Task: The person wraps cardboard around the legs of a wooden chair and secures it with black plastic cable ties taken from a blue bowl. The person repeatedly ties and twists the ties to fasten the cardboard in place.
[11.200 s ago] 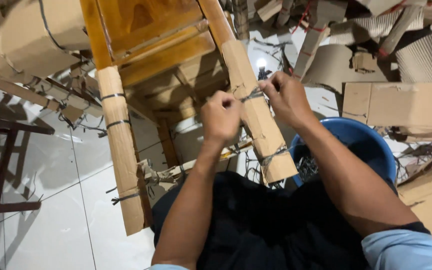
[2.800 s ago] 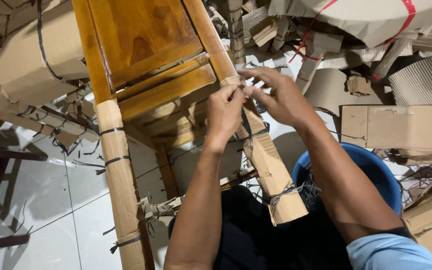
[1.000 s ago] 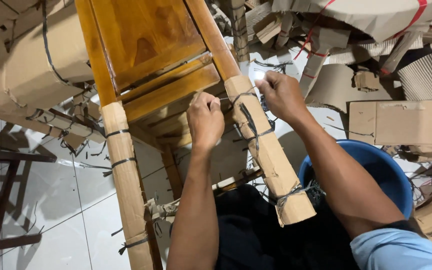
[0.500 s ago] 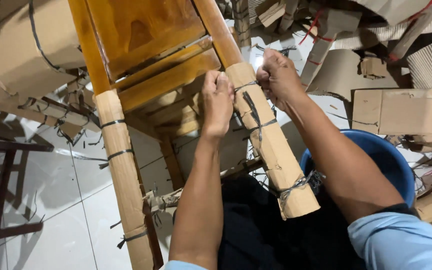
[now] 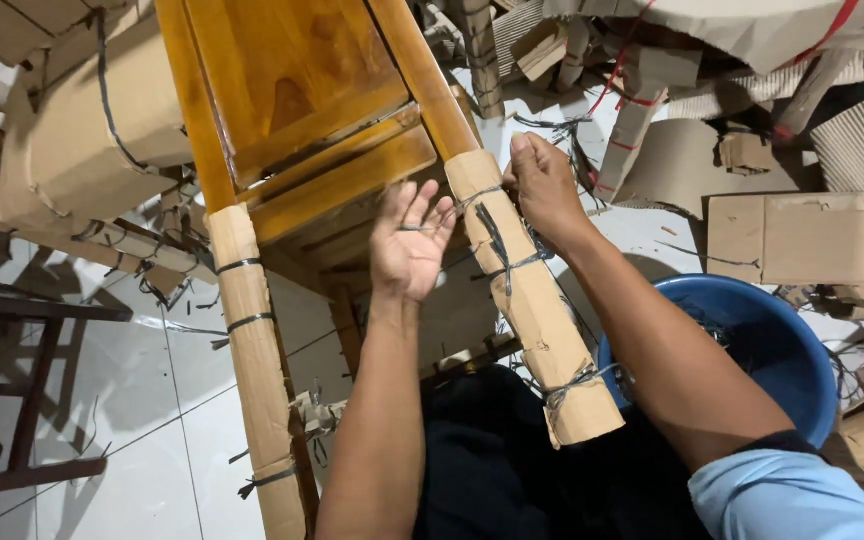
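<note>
Hands — two: left hand fingers spread, right hand gripping one cardboard-wrapped leg.

Clearance: tight at centre, open at lower left.
Bare tiled floor lower left is free. Wrapped chair legs flank both hands; cardboard pile fills upper right, blue tub blocks right.

A blue plastic tub sits at the lower right of the frame, partly hidden. Flat and crumpled cardboard pieces pile across the upper right, some bound with red strapping. Dark wooden furniture stands at the left edge on white floor tiles.
</note>
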